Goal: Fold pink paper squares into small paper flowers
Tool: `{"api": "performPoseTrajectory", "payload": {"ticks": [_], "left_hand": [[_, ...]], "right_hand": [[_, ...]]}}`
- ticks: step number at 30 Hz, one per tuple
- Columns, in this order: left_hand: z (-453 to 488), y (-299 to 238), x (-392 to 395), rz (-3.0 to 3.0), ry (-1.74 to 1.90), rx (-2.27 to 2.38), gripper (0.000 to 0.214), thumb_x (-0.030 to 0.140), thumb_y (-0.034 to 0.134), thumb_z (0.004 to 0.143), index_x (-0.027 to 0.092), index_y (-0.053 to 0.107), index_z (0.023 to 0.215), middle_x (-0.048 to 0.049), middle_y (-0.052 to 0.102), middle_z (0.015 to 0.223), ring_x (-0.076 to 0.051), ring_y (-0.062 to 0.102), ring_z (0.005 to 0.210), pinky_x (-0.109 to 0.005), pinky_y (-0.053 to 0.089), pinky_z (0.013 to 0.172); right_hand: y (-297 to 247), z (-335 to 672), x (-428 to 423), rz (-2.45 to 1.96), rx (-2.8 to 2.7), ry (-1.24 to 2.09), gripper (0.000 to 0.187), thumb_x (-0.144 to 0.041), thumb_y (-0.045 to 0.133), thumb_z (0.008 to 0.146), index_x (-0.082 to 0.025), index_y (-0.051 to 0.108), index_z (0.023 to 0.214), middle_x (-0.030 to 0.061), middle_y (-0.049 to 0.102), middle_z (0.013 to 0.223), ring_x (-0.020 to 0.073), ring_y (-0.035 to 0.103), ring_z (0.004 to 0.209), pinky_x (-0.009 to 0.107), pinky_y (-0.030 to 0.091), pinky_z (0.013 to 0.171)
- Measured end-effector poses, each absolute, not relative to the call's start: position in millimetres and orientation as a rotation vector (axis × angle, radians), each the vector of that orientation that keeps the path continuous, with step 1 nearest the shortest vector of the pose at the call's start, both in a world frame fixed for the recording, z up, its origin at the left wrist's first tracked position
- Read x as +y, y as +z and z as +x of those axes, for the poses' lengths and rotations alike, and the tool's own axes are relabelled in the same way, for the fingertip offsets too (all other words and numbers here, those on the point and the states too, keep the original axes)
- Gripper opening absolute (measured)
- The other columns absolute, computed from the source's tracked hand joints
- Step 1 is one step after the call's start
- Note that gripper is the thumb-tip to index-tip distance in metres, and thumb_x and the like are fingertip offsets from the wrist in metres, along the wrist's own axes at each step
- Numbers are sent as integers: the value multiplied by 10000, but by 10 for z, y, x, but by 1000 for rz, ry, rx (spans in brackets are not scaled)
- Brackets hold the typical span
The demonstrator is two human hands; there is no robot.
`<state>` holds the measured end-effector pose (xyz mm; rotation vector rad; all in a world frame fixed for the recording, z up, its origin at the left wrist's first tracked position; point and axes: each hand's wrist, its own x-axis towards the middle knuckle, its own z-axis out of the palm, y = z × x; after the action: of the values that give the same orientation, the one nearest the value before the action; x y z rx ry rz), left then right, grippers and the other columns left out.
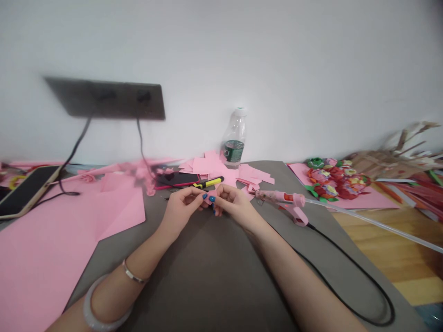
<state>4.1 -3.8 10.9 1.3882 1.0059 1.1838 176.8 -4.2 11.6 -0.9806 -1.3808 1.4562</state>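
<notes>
- The small pink piece (208,199) is sitting between the fingertips at the middle of the work surface, just on the near side of the scattered slips.
- The left hand (182,206) is pinching the piece from the left, its thumb and forefinger closing narrowly on it.
- The right hand (234,204) is gripping it from the right in a similar pinch, its other fingers curling below; how firmly each is pressing, I cannot tell.
- With both pinches lying so close, the paper could be creasing or tearing if the hands were pulling unevenly; a slipping thumb would be the likely cause.
- The glue gun (277,197) is lying just right of the right hand, its nozzle pointing left towards the knuckles. If it is heating, a small sideways move could be burning the skin; whether it is hot is not showing.
- Its black cable (363,272) is looping towards the near right, partly behind the right forearm, so a snagging arm could be dragging the gun.
- The yellow cutter (209,183) is resting just beyond the fingers; a careless reach could be brushing its blade, if that is extending.
- The piece is looking thin, light pink and paper-like, matching the loose pink slips (254,174) on the far side.
- Fingers and blue-painted nails are covering most of it, so its outline and any folding are staying unclear.
</notes>
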Motion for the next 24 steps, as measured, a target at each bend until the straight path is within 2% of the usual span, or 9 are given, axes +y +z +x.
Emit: {"api": "performPoseTrajectory", "payload": {"ticks": [9,16,20,24], "left_hand": [[59,49,-49,1339,1188,920,138,290,715,776,155,683,773,-1,682,682,-122,654,632,-218,555,608],[85,21,-32,994,1126,815,342,474,752,747,150,751,854,-38,722,733,-122,667,665,-212,559,642],[88,12,-37,957,1117,839,273,370,829,688,164,776,860,-31,739,755,-110,667,685,-198,550,669],[88,2,-39,975,1121,871,221,308,832,690,174,790,861,-32,748,772,-109,663,707,-204,544,696]], "right_hand": [[100,1750,-23,-1014,-1382,1472,366,-465,778,717,-171,571,788,-36,601,597,86,545,470,219,428,484],[127,1775,-24,-1014,-1406,1366,419,-560,725,743,-169,580,789,-34,583,575,84,501,462,233,413,493],[123,1779,-17,-1016,-1409,1349,438,-580,722,737,-169,575,778,-34,583,566,83,499,460,233,416,493],[118,1770,-15,-1008,-1392,1362,429,-564,745,717,-184,549,751,-39,579,566,87,506,463,234,419,492]]}}
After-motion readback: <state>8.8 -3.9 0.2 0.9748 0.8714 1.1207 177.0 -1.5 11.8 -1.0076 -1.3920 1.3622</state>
